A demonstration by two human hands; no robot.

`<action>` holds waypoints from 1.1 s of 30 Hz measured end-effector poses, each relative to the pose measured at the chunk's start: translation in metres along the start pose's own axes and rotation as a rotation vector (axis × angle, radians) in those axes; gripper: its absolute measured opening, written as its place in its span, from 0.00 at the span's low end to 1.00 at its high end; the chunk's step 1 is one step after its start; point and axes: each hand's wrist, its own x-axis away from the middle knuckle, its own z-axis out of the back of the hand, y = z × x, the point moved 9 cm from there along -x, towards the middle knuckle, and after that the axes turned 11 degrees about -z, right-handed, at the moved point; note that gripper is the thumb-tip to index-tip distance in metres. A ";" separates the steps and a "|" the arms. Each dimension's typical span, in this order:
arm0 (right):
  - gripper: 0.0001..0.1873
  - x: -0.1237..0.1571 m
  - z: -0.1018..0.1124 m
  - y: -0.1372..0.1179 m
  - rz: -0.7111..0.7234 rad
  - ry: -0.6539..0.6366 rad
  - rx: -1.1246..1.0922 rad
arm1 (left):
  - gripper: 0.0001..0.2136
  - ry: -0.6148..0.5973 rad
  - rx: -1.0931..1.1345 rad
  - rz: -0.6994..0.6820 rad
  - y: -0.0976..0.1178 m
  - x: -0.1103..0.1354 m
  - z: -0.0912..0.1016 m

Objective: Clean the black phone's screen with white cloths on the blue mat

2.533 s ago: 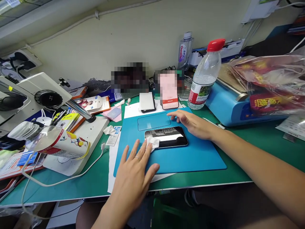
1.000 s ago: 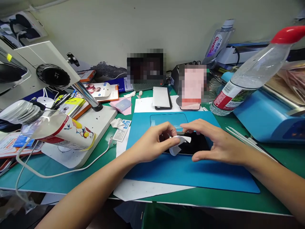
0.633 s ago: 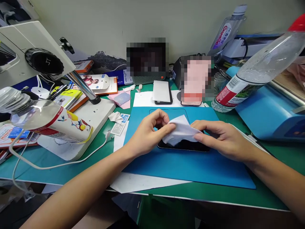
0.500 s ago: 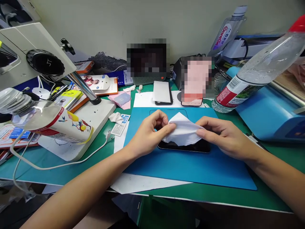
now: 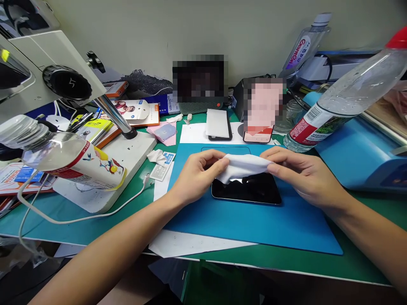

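Left hand and right hand pinch a thin white cloth, seemingly folding it. The next move likely calls for even grips.

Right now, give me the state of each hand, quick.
Left hand: closed, pinching one end of the white cloth between thumb and fingers.
Right hand: closed, pinching the cloth's other end.

Left grip and right grip hold white cloth over a phone.
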 end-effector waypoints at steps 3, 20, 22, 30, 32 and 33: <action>0.21 0.000 -0.013 0.002 -0.063 -0.117 -0.169 | 0.15 -0.018 0.130 0.035 -0.002 0.001 -0.009; 0.10 0.008 -0.018 0.013 -0.203 -0.203 -0.288 | 0.14 -0.030 0.217 0.016 0.000 0.000 -0.012; 0.09 0.007 -0.012 0.007 -0.157 -0.148 -0.296 | 0.13 -0.019 0.204 0.005 0.002 -0.001 -0.010; 0.07 0.011 0.005 -0.011 0.091 -0.060 -0.128 | 0.04 -0.020 0.103 -0.057 0.014 -0.002 -0.005; 0.08 0.012 0.004 -0.015 0.133 -0.043 -0.038 | 0.07 -0.032 0.039 -0.080 0.017 -0.001 -0.004; 0.09 0.012 0.004 -0.017 0.153 -0.032 0.015 | 0.07 -0.037 0.003 -0.095 0.018 0.000 -0.004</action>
